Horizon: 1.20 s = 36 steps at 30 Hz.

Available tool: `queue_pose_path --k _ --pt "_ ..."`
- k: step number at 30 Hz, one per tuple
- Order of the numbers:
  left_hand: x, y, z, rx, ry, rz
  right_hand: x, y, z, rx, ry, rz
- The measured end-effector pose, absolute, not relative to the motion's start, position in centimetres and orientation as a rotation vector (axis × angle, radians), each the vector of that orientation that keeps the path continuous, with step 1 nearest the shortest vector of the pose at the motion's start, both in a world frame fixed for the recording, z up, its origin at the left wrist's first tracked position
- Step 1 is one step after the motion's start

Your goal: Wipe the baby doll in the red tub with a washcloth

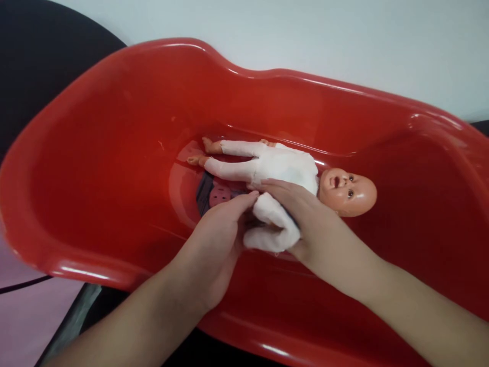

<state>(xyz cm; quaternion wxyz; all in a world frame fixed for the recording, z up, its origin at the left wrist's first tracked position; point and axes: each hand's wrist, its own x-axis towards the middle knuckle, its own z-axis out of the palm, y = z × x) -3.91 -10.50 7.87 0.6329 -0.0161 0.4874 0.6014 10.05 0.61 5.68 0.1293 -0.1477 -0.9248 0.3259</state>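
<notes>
A baby doll with a white cloth body lies on its back in a red baby bathtub, head to the right and feet to the left. In front of the doll, a folded white cloth is pressed between my two hands. My left hand closes on its left side, and my right hand wraps over its right side near the doll's hip. Most of my fingertips are hidden behind the cloth. A dark and pink patterned patch shows on the tub floor beside my left hand.
Behind the tub is a pale wall. A dark rounded shape stands at the upper left. Pink material with a black cord lies at the lower left, below the tub's raised rim.
</notes>
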Motion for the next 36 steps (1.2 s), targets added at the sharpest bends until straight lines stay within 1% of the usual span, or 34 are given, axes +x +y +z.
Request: queue_pose_path --k 5,10,16,23,28,34,36 --pt "-3.8 -10.4 8.0 -0.008 1.123 1.341 10.1 0.7 4.6 -0.452 -2.742 1.037" --pt "-4.0 -10.4 7.9 -0.055 1.127 1.325 10.3 0.8 5.4 -0.349 -2.659 1.042" --pt "-3.9 -10.4 8.0 -0.022 1.14 1.323 10.1 0.8 5.4 -0.406 -2.588 1.195" --pt "-3.9 -10.4 7.7 0.072 1.14 1.28 9.8 0.9 4.4 -0.424 -2.702 1.06" --pt "-4.3 -10.5 7.3 0.114 1.125 1.279 10.0 1.1 5.3 -0.31 -2.722 1.032" --pt "-4.5 -10.0 7.1 0.038 1.18 1.289 10.2 0.5 7.1 -0.067 -2.637 0.982" --pt "-4.6 -9.8 6.7 0.134 1.194 1.286 10.2 0.3 7.5 -0.035 -2.679 0.977"
